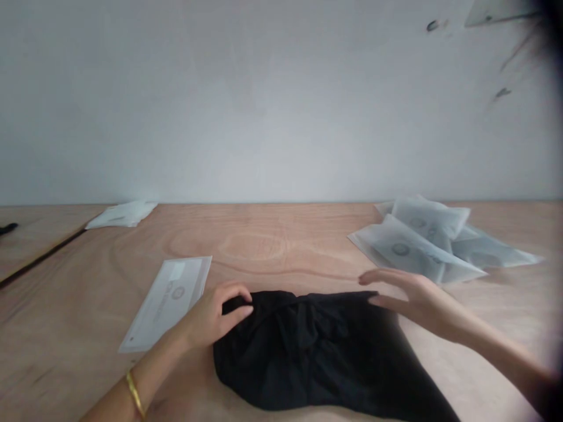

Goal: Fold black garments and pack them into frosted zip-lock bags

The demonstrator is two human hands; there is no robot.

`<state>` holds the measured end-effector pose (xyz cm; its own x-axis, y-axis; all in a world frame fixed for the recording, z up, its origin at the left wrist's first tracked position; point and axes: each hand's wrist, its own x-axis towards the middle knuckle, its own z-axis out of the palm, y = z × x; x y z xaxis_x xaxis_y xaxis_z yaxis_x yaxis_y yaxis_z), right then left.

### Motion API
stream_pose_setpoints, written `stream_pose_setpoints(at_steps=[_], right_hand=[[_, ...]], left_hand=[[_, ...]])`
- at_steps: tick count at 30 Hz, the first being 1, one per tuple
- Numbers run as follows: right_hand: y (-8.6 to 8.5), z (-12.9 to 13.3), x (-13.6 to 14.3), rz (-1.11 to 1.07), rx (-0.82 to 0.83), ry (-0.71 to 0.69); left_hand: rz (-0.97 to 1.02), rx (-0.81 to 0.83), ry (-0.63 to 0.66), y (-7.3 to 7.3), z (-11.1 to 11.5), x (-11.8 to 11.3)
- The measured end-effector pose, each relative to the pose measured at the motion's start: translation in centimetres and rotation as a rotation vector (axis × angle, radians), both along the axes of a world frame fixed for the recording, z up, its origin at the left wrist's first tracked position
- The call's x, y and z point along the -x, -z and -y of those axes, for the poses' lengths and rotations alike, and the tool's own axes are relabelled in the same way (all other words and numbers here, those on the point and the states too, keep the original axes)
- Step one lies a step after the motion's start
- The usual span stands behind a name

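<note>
A black cloth garment [308,351] lies spread on the wooden table, with gathered or knotted folds near its upper middle. My left hand [224,310] is at its upper left corner, thumb and fingers curved apart over the edge. At the upper right corner is my right hand [400,290], thumb and fingers apart, the thumb touching or just over the cloth. Beside my left hand, a flat translucent bag [169,299] with printing and a small label lies on the table, partly hidden by my left wrist.
Several frosted bags [422,240] with dark contents are heaped at the back right. A small stack of white bags [121,214] lies at the back left, near a dark gap in the tabletop [264,243]. Behind the table stands a pale wall [264,105].
</note>
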<state>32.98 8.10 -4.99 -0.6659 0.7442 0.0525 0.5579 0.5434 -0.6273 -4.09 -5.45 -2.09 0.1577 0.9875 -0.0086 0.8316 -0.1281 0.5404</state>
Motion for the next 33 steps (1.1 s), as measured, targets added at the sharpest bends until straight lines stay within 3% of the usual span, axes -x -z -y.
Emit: stream_pose_setpoints(at_steps=[3, 7, 9, 12, 15, 17, 20, 23, 26, 29, 31, 33], right_hand=[[-0.2, -1.3, 2.5, 0.037, -0.183, 0.053], [-0.8, -2.1, 3.3, 0.036, -0.237, 0.084], [-0.9, -1.8, 2.4, 0.038, -0.252, 0.099], [0.3, -0.1, 0.2, 0.065, -0.268, 0.041], [2.8, 2.3, -2.4, 0.103, -0.328, -0.06], [3.7, 3.5, -3.3, 0.116, -0.39, -0.057], [2.8, 4.8, -1.9, 0.102, -0.48, 0.001], [1.4, 6.6, 3.0, 0.062, -0.502, 0.0], [2.0, 8.7, 8.2, 0.111, -0.476, -0.135], [3.7, 10.2, 10.3, 0.148, -0.485, -0.189], [4.0, 10.8, 9.6, 0.121, -0.469, -0.186], [3.6, 11.2, 7.9, 0.064, -0.446, -0.141]], left_hand=[[-0.088, -0.056, -0.11, 0.7, -2.9, 0.0], [-0.107, -0.115, -0.135, 0.9, -5.1, -0.3], [-0.111, -0.176, -0.136, 0.7, -4.3, -0.7], [-0.12, -0.193, -0.052, 0.8, -1.2, -1.2], [-0.188, -0.214, 0.07, 2.1, 1.9, -1.1], [-0.27, -0.269, 0.117, 3.3, 2.9, -0.8], [-0.397, -0.426, 0.133, 4.6, 2.3, -0.1], [-0.459, -0.569, 0.142, 4.3, 0.7, -0.1], [-0.433, -0.685, 0.098, 2.6, -0.3, -1.8], [-0.334, -0.803, 0.034, 1.1, -1.1, -5.3], [-0.218, -0.693, -0.002, 0.9, -2.0, -7.8], [-0.055, -0.413, -0.071, 1.5, -3.1, -9.7]])
